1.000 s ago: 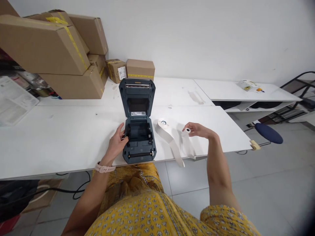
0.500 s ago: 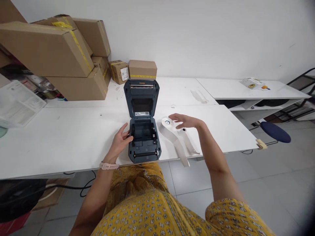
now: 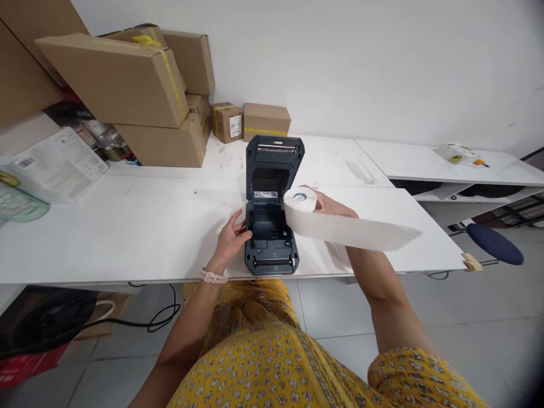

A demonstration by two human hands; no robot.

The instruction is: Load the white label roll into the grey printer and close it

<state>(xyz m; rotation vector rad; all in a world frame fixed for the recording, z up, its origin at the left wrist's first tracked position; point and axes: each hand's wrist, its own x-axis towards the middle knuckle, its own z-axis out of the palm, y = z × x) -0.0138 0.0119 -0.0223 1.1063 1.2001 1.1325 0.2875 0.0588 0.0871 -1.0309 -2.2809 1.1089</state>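
A dark label printer [image 3: 272, 266] stands on the white table with its lid raised and its inner bay showing. At its left side, my left hand [image 3: 229, 241] grips the edge, thumb over the rim and the other fingers partly spread along the outside. My right hand [image 3: 334, 207] is closed on a white label roll [image 3: 301, 218], held up beside the printer's right side. A long loose strip [image 3: 374, 232] from the roll stretches rightward across my forearm. Another white paper strip [image 3: 340, 255] on the table is mostly hidden under it.
Cardboard boxes [image 3: 157, 141] are stacked at the back left, with two smaller ones [image 3: 267, 120] along the wall. A clear plastic package [image 3: 63, 164] lies at far left. A blue stool [image 3: 495, 243] stands right of the table, and black cables hang below.
My right hand has taken hold of the label roll and lifted it off the table toward the printer, its strip swinging right. My left hand stays at the printer's side. The view has shifted left.
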